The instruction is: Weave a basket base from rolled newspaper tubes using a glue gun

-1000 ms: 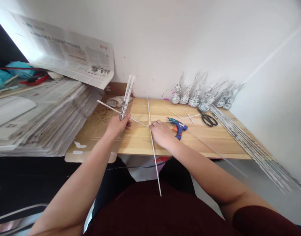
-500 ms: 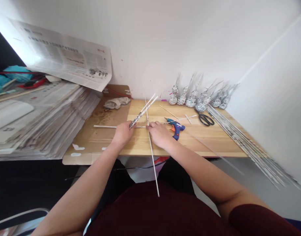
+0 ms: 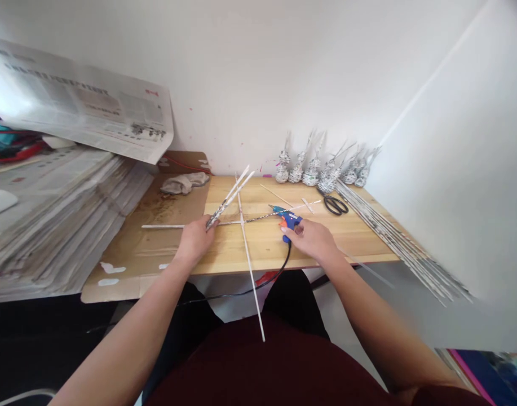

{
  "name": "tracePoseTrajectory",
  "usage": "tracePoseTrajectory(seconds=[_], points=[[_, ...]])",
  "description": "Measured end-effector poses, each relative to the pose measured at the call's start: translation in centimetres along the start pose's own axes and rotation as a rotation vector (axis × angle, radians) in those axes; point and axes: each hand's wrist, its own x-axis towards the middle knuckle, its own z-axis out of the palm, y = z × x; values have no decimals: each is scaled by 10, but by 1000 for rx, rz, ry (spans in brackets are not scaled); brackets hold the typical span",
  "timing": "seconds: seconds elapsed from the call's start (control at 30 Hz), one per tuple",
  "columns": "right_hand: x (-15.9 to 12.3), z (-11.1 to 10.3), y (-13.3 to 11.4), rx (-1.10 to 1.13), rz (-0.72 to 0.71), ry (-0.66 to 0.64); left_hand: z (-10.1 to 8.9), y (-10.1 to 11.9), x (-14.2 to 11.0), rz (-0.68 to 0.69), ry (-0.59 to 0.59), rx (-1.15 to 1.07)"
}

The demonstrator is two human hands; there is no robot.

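My left hand [image 3: 196,239] is closed round a couple of rolled newspaper sticks [image 3: 230,197], which point up and away to the right. Under and beside it, two more paper sticks lie crossed on the table, one crosswise [image 3: 163,226] and one lengthwise [image 3: 250,265] that juts out over the front edge. To the right, my right hand [image 3: 312,239] grips a blue hot glue gun [image 3: 288,217] by its handle, thumb near the orange trigger. The gun's nozzle points left, close to the right arm of the cross.
Black scissors [image 3: 335,205] and a bundle of paper sticks [image 3: 389,239] lie at the right. Several woven newspaper gourd shapes [image 3: 311,172] stand along the wall. Stacked newspapers [image 3: 72,225] rise at the left, near a crumpled cloth [image 3: 184,182] on cardboard [image 3: 146,265].
My right hand has left the crossing of the sticks and moved right onto the glue gun. My left hand still holds its sticks. The view has shifted slightly to the right.
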Motion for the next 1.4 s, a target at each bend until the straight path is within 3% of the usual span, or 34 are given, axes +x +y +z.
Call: tracePoseTrajectory(seconds=[0.17, 0.37, 0.5, 0.63, 0.77, 0.83, 0.93, 1.0, 1.1, 1.27, 1.4], points=[[16, 4, 4, 30, 54, -86, 1, -3, -1, 0, 10, -9], [21, -6, 15, 183, 191, -170, 4, -14, 2, -8, 9, -131], [14, -8, 37, 534, 342, -21, 6, -18, 4, -22, 8, -196], [-3, -11, 63, 1181, 491, 180, 6, -20, 3, -19, -8, -264], [-24, -19, 78, 1723, 566, 226, 6, -21, 2, -27, -19, -304], [-33, -22, 76, 1824, 550, 350, 7, -22, 3, -25, -10, -337], [-41, -23, 61, 1706, 447, 587, 8, -23, 2, -21, -1, -390], [-44, -21, 43, 1541, 326, 535, 8, -23, 1, -25, 3, -425], [-46, -17, 12, 1366, 174, 301, 9, -24, 0, -46, 4, -496], [-38, -8, -25, 1377, 97, -18, 12, -28, -1, -85, -14, -629], [-26, 1, -37, 1322, 25, -150, 11, -28, -1, -100, -27, -754]])
